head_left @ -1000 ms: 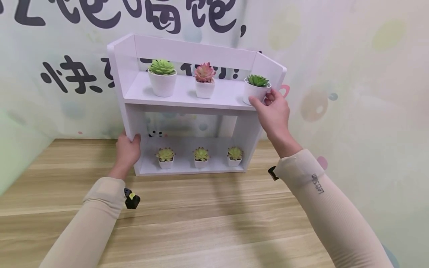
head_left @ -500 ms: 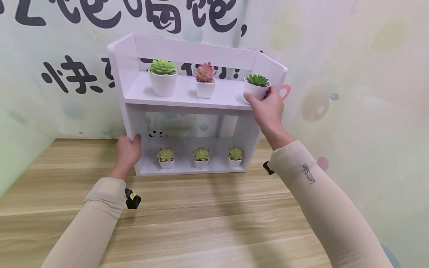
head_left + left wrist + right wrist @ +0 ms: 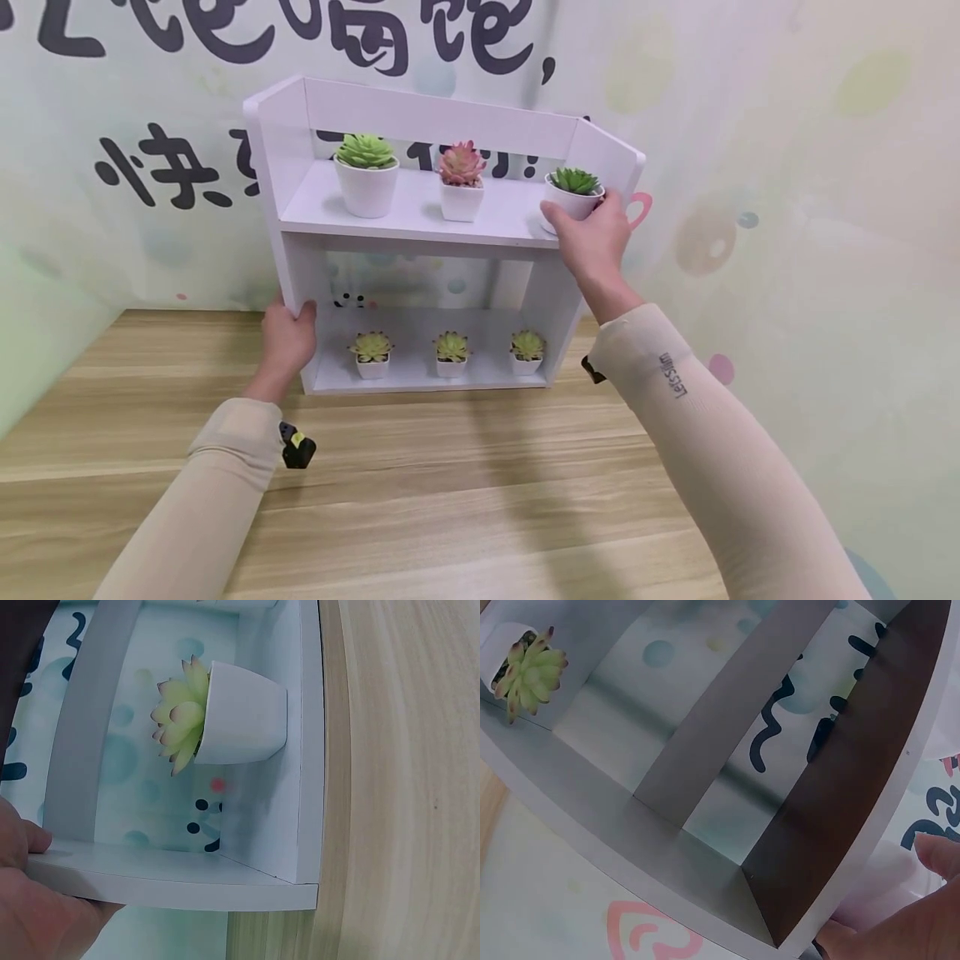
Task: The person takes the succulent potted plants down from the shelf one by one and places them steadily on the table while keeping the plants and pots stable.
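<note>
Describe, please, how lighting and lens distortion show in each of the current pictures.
Head view: bright, with a soft shadow across the wooden table; left wrist view: dimmer, the white shelf looking bluish; right wrist view: its edges bow, the upper board's underside darkly shaded.

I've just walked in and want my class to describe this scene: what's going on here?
A person's right hand holds a round white pot with a green plant at the right end of the upper shelf. Their left hand grips the left side of the white shelf unit, which stands on a wooden table. A light-green plant and a pink one share the upper shelf; three small succulents line the lower.
</note>
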The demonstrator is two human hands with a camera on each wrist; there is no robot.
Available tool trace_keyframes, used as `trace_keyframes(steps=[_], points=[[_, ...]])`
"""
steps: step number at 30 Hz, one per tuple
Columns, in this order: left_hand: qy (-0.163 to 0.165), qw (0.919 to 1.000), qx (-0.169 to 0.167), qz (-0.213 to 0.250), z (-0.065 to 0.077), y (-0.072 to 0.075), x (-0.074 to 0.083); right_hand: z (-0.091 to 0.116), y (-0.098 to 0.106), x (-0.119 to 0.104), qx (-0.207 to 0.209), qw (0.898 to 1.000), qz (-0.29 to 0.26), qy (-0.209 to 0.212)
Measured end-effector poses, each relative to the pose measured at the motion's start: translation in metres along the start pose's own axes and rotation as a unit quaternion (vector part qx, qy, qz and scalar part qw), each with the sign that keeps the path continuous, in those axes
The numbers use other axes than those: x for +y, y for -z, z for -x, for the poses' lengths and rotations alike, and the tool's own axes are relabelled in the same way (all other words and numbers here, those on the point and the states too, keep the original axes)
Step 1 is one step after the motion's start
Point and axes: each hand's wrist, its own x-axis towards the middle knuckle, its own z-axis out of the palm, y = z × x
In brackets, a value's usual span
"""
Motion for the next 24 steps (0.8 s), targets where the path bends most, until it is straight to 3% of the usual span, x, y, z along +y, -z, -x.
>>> trace_keyframes(steps=[7,24], points=[[0.005,0.9999,-0.011,0.011,0.001,0.002,-0.002,-0.003,-0.007,0.0,0.016,1.0,0.015,0.007],[-0.013,0.9995,-0.025,0.014,0.0,0.001,-0.005,-0.005,0.005,0.001,-0.008,1.0,0.009,0.001]])
